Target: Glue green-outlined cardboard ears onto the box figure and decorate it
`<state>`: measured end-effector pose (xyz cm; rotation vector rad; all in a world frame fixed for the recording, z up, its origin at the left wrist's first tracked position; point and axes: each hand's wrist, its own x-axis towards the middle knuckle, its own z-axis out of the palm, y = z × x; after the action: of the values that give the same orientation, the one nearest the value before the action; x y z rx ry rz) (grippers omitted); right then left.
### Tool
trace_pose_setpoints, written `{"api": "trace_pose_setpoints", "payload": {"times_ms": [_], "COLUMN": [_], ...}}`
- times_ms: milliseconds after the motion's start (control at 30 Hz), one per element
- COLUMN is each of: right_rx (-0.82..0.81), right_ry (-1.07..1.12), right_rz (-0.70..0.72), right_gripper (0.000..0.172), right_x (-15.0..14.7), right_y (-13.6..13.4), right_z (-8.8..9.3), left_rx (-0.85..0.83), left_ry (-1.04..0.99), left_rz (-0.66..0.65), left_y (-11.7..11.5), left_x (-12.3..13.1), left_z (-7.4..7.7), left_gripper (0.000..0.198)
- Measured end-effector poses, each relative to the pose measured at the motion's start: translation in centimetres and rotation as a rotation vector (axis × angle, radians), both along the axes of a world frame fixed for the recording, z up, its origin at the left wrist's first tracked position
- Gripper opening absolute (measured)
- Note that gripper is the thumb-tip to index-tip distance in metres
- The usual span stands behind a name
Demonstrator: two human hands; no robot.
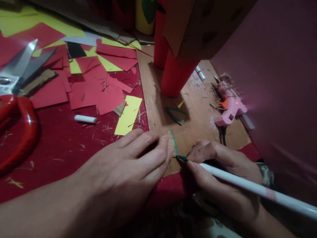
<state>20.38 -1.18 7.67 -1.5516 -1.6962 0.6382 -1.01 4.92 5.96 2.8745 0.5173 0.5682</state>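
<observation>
Head camera, and from where I'm standing it looks down on two bare hands at work near the near edge of a dark red counter (56,142). Under them lies a brown board (153,109), set toward the counter's right edge.

The right hand (218,165) has its fingers clamped on a white marker (235,181), gripped low, its green tip touching the small cardboard piece (171,142) close to the board's near edge. That piece comes to a point at its far end and has a green line along its right side. The left hand (138,155) lies palm down with its fingers together, tips pressing on the piece; I cannot see its thumb, so I cannot tell whether it pinches.

Just beyond, also on the board, is a second green-edged piece (176,115) with a tiny yellow triangle (181,104) beside it. Red tubes (172,76) stand farther off, under a cardboard box (190,29). A pink glue gun (231,105) rests by the board's right edge, its red light lit. Toward the counter's left edge are red-handled scissors (27,115), near scattered red paper (89,89).
</observation>
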Motion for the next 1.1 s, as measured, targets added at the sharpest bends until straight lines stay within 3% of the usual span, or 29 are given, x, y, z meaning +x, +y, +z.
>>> {"api": "trace_pose_setpoints", "payload": {"times_ms": [633, 900, 1100], "right_rx": [-0.001, -0.005, -0.001], "right_ry": [-0.077, -0.008, -0.096], "right_rz": [0.016, 0.002, -0.006], "right_gripper": [0.022, 0.019, 0.021], "right_x": [-0.5, -0.2, -0.3], "right_y": [0.3, 0.0, 0.1], "right_z": [0.2, -0.1, 0.1], "left_rx": [0.040, 0.030, 0.014], "left_ry": [-0.086, -0.076, -0.071], "left_rz": [-0.032, -0.028, -0.047], "left_y": [0.5, 0.3, 0.5], "left_x": [-0.1, -0.1, -0.2], "left_z": [-1.1, -0.9, -1.0], "left_gripper": [0.038, 0.041, 0.041]}}
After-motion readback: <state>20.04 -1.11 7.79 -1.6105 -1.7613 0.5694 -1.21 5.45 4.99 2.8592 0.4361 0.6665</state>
